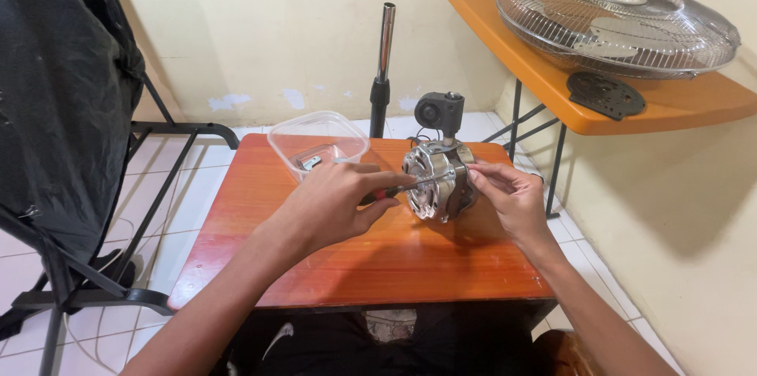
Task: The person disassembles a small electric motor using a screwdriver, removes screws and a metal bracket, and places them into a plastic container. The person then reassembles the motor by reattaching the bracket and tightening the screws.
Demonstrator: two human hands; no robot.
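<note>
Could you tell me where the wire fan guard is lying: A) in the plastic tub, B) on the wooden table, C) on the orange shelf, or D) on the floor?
C: the fan guard rests on the orange shelf at upper right, beside a black disc.

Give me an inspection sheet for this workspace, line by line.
Surface: low wooden table, reddish, glossy, on a white tiled floor.
Job's things: metal fan motor upright on the table; screwdriver with its tip at the motor's face.
Clutter: clear plastic tub with small metal parts inside.
Grippers: left hand grips the screwdriver; right hand steadies the motor's side.
Cables: thin wires behind the motor, barely visible.
Surroundings: fan grille and black round plate on an orange side table; chrome pole; black-covered rack on the left.
</note>
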